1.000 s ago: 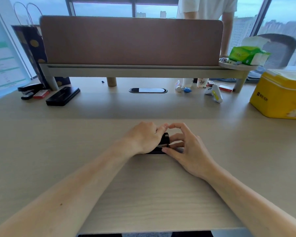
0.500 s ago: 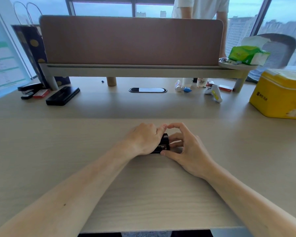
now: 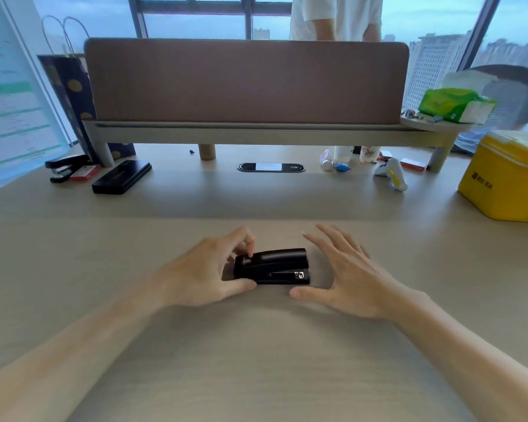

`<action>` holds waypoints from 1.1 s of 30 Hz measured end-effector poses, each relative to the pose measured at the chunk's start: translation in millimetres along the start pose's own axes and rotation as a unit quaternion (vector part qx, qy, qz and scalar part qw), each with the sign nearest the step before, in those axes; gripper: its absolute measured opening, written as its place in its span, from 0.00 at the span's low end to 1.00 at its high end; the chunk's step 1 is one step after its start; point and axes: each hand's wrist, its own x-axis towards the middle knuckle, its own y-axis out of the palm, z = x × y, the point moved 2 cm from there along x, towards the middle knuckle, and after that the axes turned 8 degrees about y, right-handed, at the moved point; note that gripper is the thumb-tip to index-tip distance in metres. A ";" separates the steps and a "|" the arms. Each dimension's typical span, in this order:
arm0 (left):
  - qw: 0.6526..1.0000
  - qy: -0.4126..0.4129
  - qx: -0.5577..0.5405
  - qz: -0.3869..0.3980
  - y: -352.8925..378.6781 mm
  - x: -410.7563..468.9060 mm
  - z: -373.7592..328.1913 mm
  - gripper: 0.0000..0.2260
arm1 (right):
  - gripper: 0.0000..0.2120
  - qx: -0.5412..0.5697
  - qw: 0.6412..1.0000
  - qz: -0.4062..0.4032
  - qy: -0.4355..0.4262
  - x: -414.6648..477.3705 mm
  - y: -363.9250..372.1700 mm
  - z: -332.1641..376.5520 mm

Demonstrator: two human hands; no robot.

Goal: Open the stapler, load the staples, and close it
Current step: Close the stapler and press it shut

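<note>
Black and shut, the stapler (image 3: 272, 266) is pinned flat on the desk (image 3: 256, 345) by the left hand (image 3: 208, 269) at its hinge end – seemingly for steadiness – while the right hand (image 3: 348, 278) is spread open beside it, untouching

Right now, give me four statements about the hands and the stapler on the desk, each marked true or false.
1. The stapler lies closed on the desk. True.
2. The right hand grips the stapler. False: it is open beside it, fingers spread, not touching.
3. The left hand holds the stapler's rear end. True.
4. The yellow box sits to the left of the stapler. False: it stands at the far right.
</note>
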 end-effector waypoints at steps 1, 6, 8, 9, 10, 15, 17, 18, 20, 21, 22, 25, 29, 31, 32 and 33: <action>1.000 -0.009 0.000 -0.003 1.2 -1.0 3.3 0.16 | 0.55 -0.030 0.999 0.027 0.009 3.5 2.2 -3.0; 0.998 -0.010 0.001 -0.061 -4.7 12.3 14.2 0.15 | 0.55 -0.086 0.994 0.060 0.016 12.9 7.9 -7.0; 0.994 -0.041 0.003 -0.105 -10.3 27.5 26.8 0.16 | 0.55 -0.088 0.993 0.074 0.018 17.6 7.4 -6.6; 0.989 -0.064 0.000 -0.131 -12.9 37.1 36.4 0.16 | 0.55 -0.088 0.993 0.079 0.018 21.5 7.3 -6.1; 0.983 -0.086 0.001 -0.159 -15.7 48.0 47.6 0.16 | 0.55 -0.088 0.993 0.081 0.018 26.1 7.3 -4.9; 0.955 -0.154 0.059 -0.247 -20.7 105.3 104.3 0.15 | 0.54 -0.080 0.994 0.080 0.009 58.4 9.9 -2.7; 0.948 -0.176 0.076 -0.256 -21.6 124.9 122.7 0.14 | 0.54 -0.082 0.994 0.070 0.001 71.5 12.0 -4.1; 0.945 -0.186 0.080 -0.257 -22.7 132.6 130.9 0.13 | 0.55 -0.083 0.994 0.065 -0.002 76.2 12.5 -4.8; 0.941 -0.197 0.088 -0.259 -23.5 145.5 145.9 0.13 | 0.55 -0.084 0.995 0.055 -0.005 83.7 13.8 -7.9; 0.940 -0.203 0.092 -0.259 -22.8 150.9 152.3 0.13 | 0.55 -0.086 0.995 0.053 -0.006 85.6 14.1 -8.6; 0.938 -0.209 0.097 -0.259 -21.7 155.4 157.9 0.13 | 0.54 -0.086 0.995 0.054 -0.008 86.6 14.7 -9.1; 0.933 -0.226 0.101 -0.260 -17.5 165.0 165.9 0.12 | 0.51 -0.095 0.994 0.056 -0.007 87.8 16.0 -9.2; 0.933 -0.218 0.109 -0.266 -16.2 172.0 168.0 0.12 | 0.50 -0.097 0.994 0.055 -0.009 88.7 16.4 -9.8; 0.934 -0.220 0.106 -0.261 -15.1 171.9 170.3 0.12 | 0.50 -0.096 0.994 0.057 -0.007 89.0 16.9 -9.6; 0.935 -0.220 0.102 -0.260 -15.4 171.3 170.9 0.13 | 0.50 -0.096 0.994 0.056 -0.007 88.9 17.0 -9.4; 0.935 -0.222 0.101 -0.258 -16.6 169.5 169.0 0.13 | 0.50 -0.098 0.994 0.055 -0.009 88.5 16.6 -8.3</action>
